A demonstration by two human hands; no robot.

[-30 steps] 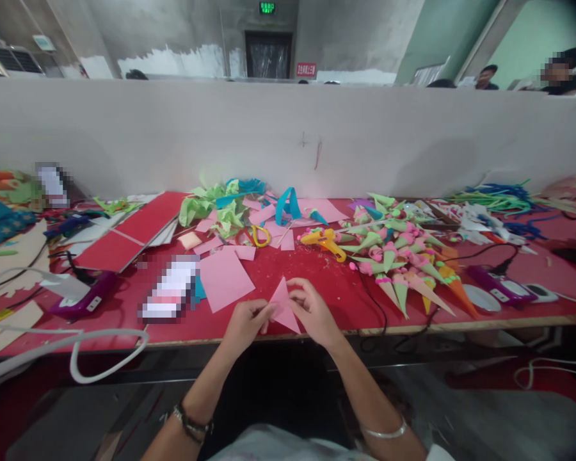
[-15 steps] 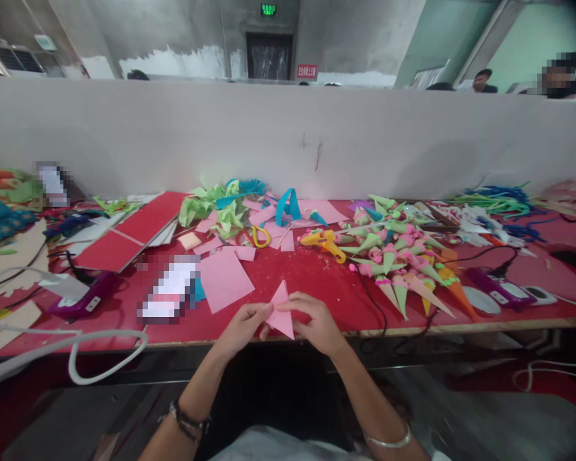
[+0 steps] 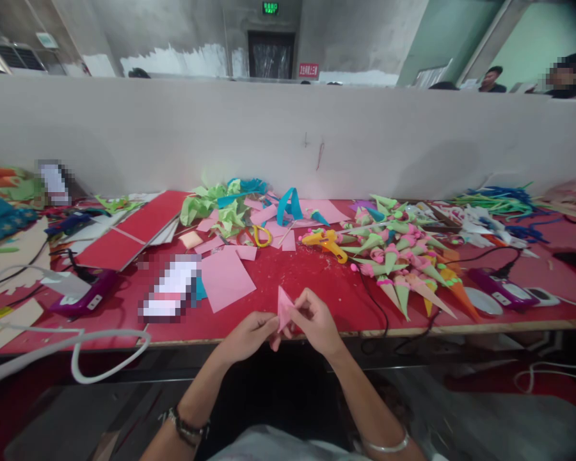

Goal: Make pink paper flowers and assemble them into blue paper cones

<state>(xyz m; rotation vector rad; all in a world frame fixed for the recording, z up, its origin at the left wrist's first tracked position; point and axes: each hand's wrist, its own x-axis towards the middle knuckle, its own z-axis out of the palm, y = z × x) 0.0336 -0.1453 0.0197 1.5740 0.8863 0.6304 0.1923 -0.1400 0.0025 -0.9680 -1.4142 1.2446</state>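
Observation:
A small piece of folded pink paper [image 3: 284, 307] is held between my two hands just above the table's front edge, its point upward. My left hand [image 3: 253, 334] pinches its left side between thumb and fingers. From the right, my right hand [image 3: 315, 321] grips the other side with thumb and forefinger, so part of the paper is covered. Left of it lies a flat sheet of pink paper [image 3: 226, 280]. Beyond my right hand rests a yellow glue gun [image 3: 327, 242], beside a heap of small paper cones [image 3: 398, 256] in green, pink and orange.
A phone [image 3: 170, 288] lies left of my hands. Yellow-handled scissors [image 3: 262, 237] sit among paper scraps. Purple power strips [image 3: 84, 294] with cables stand to both sides. A grey partition [image 3: 221, 134] closes off the table's back. People sit beyond it.
The folded pink paper has turned and now looks narrower. My fingers have shifted their hold, with the right hand's fingers bent more over the paper.

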